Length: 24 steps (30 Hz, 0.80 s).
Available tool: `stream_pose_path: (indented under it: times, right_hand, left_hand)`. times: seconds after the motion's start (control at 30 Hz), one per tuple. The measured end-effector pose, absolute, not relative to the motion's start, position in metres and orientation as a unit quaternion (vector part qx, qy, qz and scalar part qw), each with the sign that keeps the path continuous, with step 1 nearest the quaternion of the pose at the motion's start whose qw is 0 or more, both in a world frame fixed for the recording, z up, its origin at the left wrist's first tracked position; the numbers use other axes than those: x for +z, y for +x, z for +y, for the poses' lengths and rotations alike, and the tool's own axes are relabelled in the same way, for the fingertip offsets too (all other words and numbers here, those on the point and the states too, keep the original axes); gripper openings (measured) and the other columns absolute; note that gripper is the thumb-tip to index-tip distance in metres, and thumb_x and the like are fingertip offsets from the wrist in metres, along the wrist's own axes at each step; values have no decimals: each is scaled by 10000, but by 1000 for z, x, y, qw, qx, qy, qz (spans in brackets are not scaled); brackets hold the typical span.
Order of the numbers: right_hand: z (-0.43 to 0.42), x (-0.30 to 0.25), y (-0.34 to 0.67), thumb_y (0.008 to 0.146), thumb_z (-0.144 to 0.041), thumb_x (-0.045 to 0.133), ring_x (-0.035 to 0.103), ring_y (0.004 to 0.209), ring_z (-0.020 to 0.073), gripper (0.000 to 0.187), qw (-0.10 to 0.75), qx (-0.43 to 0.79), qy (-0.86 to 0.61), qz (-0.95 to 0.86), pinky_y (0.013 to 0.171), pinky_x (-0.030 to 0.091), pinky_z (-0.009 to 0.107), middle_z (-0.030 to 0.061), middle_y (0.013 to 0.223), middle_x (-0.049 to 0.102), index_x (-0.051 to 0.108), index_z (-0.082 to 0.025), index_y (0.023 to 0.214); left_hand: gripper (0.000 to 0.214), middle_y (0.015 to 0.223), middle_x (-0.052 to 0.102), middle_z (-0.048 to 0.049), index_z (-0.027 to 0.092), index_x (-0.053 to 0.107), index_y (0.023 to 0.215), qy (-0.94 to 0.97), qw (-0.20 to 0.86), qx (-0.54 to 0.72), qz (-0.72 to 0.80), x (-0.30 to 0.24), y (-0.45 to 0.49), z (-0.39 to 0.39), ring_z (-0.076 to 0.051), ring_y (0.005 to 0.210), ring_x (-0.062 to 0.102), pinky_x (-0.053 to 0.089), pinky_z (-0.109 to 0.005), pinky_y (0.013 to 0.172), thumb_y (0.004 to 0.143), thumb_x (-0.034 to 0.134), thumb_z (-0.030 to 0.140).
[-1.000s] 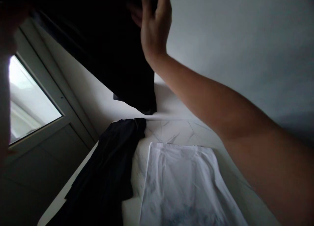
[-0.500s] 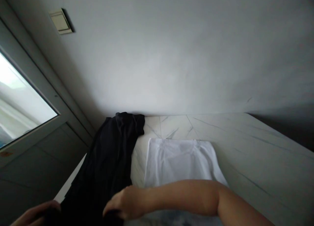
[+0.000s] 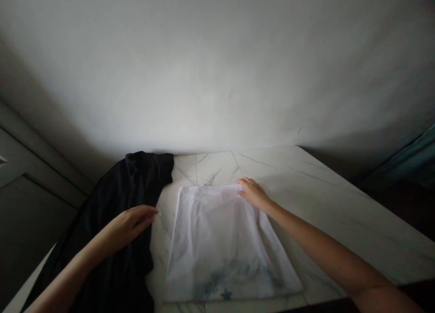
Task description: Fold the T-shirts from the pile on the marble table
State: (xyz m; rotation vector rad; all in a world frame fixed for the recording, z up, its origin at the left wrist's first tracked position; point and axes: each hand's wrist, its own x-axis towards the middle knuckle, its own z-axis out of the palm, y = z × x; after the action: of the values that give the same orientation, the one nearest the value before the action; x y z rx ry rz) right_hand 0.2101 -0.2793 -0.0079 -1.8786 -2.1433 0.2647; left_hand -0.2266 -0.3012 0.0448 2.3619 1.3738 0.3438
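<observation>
A folded white shirt (image 3: 217, 240) with a faint blue print lies flat on a white marble-look table (image 3: 326, 204). My right hand (image 3: 253, 193) rests on its far right corner, fingers spread and flat. Left of it a black garment (image 3: 115, 240) lies heaped along the table's left side. My left hand (image 3: 131, 222) lies on that black cloth near its right edge, fingers stretched out toward the white shirt and holding nothing.
A plain pale wall (image 3: 217, 77) rises right behind the table. A grey door or window frame (image 3: 30, 186) stands at the left. Something dark teal (image 3: 414, 158) shows at the far right beyond the table's edge.
The black garment that my right hand held up a second ago is down on the black heap. Both hands came down to the table; the view shifted right.
</observation>
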Motion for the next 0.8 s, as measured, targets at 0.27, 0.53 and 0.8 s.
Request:
stream_pose_path:
  times: [0.27,0.53,0.8]
  right_hand:
    - [-264,-31,274,719,-169,784,668,1017,220,335,125,131,-688,-703,875,479,280,109,1081,713,664,-149,1030]
    - [-282,-16,271,757,-122,657,669,933,213,233,205,35,-611,-764,796,504,303,41,986,693,605,-230,957]
    - [-281,8,257,826,-123,617,683,917,234,179,151,-20,-564,-811,775,524,299,80,967,718,691,-221,955]
  left_hand:
    - [347,1154,684,-79,214,643,1148,877,79,55,470,-8,-94,-191,-229,1001,677,510,-331,890,812,714,265]
    - [319,1072,629,-39,217,649,1076,876,87,53,471,-7,-108,-204,-153,881,660,515,-256,816,784,659,88]
    - [177,927,715,-28,208,710,964,879,113,-7,463,16,-138,-224,-191,871,673,519,-281,791,823,631,136]
